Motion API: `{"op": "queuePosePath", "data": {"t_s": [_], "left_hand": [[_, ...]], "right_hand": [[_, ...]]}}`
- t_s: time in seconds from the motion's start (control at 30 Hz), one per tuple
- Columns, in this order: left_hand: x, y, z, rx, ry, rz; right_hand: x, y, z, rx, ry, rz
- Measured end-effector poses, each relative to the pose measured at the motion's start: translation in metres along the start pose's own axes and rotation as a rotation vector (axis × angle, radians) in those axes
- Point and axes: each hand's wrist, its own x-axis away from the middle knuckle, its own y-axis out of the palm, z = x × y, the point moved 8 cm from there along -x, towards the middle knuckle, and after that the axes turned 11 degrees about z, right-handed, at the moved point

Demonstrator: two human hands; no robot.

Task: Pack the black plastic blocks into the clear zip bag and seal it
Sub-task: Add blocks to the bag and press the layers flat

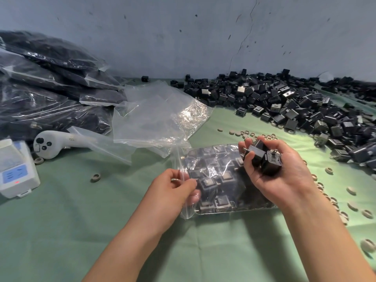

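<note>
Left hand [177, 186] pinches the clear plastic zip bag [219, 192] mouth open so right hand [284, 176], gripping small black plastic blocks [262, 157], can load them.

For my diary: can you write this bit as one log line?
left hand pinches zip bag mouth | right hand holds black blocks | zip bag part filled, unsealed

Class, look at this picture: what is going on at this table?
A person is packing black plastic blocks into a clear zip bag lying on the green cloth. The left hand pinches the bag's open mouth; the right hand holds a few blocks above it. The bag is partly filled, not yet sealed. A loose heap of blocks lies at the right, filled bags at the left.
</note>
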Motion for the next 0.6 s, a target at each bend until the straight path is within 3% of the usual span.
{"op": "queuePosePath", "data": {"t_s": [0.6], "left_hand": [[0.003, 0.014, 0.01, 0.173, -0.147, -0.097]], "right_hand": [[-0.005, -0.001, 0.004, 0.035, -0.011, 0.017]]}}
